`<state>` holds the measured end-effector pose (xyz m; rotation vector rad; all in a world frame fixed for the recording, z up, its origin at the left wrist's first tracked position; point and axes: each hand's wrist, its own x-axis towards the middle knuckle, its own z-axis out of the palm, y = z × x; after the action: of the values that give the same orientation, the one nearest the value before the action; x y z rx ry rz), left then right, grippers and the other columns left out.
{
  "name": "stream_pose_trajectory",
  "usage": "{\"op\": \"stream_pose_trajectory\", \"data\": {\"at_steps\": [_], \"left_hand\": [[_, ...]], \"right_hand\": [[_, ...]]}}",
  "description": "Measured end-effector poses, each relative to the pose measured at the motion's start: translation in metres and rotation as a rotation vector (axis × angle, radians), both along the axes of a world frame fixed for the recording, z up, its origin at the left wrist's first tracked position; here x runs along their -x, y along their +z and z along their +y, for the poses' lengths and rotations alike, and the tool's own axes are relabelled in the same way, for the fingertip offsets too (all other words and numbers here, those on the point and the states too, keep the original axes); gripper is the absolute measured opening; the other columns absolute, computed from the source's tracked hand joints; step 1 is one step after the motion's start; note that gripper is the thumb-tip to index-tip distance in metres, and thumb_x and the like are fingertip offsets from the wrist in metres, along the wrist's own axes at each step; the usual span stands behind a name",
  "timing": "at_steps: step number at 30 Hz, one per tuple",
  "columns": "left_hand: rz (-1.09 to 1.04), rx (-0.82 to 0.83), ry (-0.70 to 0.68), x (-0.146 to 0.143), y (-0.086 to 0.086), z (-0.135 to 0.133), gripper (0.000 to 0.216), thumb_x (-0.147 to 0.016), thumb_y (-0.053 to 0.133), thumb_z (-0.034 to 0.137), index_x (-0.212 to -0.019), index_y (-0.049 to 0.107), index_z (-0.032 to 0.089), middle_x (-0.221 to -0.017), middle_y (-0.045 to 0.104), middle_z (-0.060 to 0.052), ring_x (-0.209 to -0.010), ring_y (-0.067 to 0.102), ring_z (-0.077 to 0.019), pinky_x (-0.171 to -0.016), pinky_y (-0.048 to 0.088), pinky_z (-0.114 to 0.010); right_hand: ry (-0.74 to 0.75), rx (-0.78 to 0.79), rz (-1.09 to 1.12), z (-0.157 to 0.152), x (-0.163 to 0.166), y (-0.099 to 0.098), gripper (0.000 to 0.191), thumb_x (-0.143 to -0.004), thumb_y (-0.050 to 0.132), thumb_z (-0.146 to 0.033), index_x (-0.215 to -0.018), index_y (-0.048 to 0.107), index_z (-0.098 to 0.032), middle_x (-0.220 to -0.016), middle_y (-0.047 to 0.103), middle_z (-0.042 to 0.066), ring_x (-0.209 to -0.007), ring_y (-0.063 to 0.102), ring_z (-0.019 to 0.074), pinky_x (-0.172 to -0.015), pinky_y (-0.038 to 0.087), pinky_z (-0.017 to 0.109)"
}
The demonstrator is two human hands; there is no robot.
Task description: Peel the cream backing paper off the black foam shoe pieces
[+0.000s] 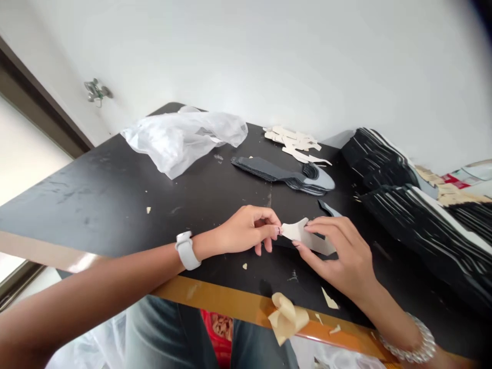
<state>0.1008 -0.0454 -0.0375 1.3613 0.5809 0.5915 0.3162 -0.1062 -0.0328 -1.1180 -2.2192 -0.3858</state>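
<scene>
You work 2-handed near the front edge of the black surface (96,205), a pale cut piece (305,237) held between your hands just in from that edge. Your left hand (249,230), wearing a white watch (187,250), is nearly closed, its fingertips pinching the piece's pointed end. Your right hand (338,259), with a beaded bracelet (409,341), curls around the other end, fingers on top, thumb below. A dark pointed scrap (328,207) lies just beyond. Toward the back edge sit a stack of dark sole-shaped pieces (280,174), a heap of pale offcuts (295,142) and a plastic bag (180,141). Layered black sheets (423,230) crowd the right edge; a crumpled tan scrap (286,318) hangs over the front edge.
</scene>
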Motion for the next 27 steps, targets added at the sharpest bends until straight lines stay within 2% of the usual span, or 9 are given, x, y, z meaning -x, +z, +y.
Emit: {"op": "stream_pose_trajectory", "data": {"at_steps": [3,8,15,18,21,24,27], "left_hand": [[-0.005,0.020,-0.054,-0.001,-0.002,-0.005,0.013,-0.084,0.055,0.023,-0.075,0.054,0.013,-0.060,0.054,0.002,-0.049,0.057,-0.0097,-0.040,0.048,-0.018],[0.051,0.009,-0.168,-0.001,-0.001,-0.011,0.011,-0.088,0.052,0.022,-0.081,0.056,0.014,-0.059,0.056,0.002,-0.050,0.058,-0.0097,-0.042,0.049,-0.017],[0.055,-0.070,-0.215,-0.001,0.001,-0.012,0.014,-0.090,0.046,0.016,-0.083,0.058,0.013,-0.071,0.058,0.000,-0.056,0.058,-0.0082,-0.048,0.051,-0.016],[0.104,-0.150,-0.200,-0.001,0.002,-0.012,0.015,-0.090,0.046,0.015,-0.084,0.060,0.013,-0.073,0.059,0.000,-0.055,0.059,-0.0077,-0.048,0.048,-0.016],[0.168,-0.277,-0.127,-0.001,0.003,-0.012,0.014,-0.087,0.049,0.013,-0.078,0.060,0.014,-0.066,0.058,0.002,-0.052,0.055,-0.0066,-0.048,0.042,-0.015],[0.219,-0.415,-0.055,-0.001,0.004,-0.013,0.013,-0.082,0.053,0.011,-0.071,0.058,0.015,-0.061,0.055,0.003,-0.052,0.049,-0.0068,-0.047,0.037,-0.016],[0.242,-0.479,-0.014,-0.001,0.004,-0.011,0.013,-0.078,0.053,0.010,-0.067,0.056,0.017,-0.061,0.054,0.003,-0.052,0.046,-0.0071,-0.047,0.035,-0.017]], "right_hand": [[0.034,0.049,0.053,-0.002,0.006,-0.002,0.028,-0.073,0.073,-0.021,-0.096,0.056,-0.020,-0.086,0.062,0.008,-0.078,0.060,0.0212,-0.068,0.051,0.037],[0.167,0.246,0.160,-0.006,0.014,-0.005,0.021,-0.076,0.069,-0.019,-0.092,0.056,-0.020,-0.083,0.061,0.005,-0.074,0.059,0.0180,-0.064,0.051,0.033],[0.212,0.439,0.273,-0.008,0.017,-0.004,0.014,-0.078,0.063,-0.016,-0.089,0.055,-0.020,-0.083,0.061,0.004,-0.069,0.058,0.0144,-0.059,0.050,0.028],[0.239,0.491,0.286,-0.006,0.017,-0.003,0.011,-0.080,0.058,-0.014,-0.090,0.056,-0.019,-0.083,0.061,0.004,-0.070,0.059,0.0143,-0.059,0.050,0.027],[0.263,0.522,0.295,-0.005,0.016,-0.002,0.012,-0.082,0.052,-0.011,-0.089,0.056,-0.019,-0.081,0.062,0.004,-0.071,0.059,0.0145,-0.059,0.050,0.027],[0.249,0.535,0.313,-0.006,0.014,-0.001,0.012,-0.082,0.050,-0.010,-0.086,0.055,-0.020,-0.079,0.062,0.004,-0.069,0.058,0.0149,-0.057,0.049,0.028],[0.229,0.546,0.344,-0.008,0.011,-0.002,0.011,-0.081,0.049,-0.010,-0.082,0.053,-0.021,-0.080,0.061,0.004,-0.070,0.058,0.0160,-0.057,0.049,0.030]]}}
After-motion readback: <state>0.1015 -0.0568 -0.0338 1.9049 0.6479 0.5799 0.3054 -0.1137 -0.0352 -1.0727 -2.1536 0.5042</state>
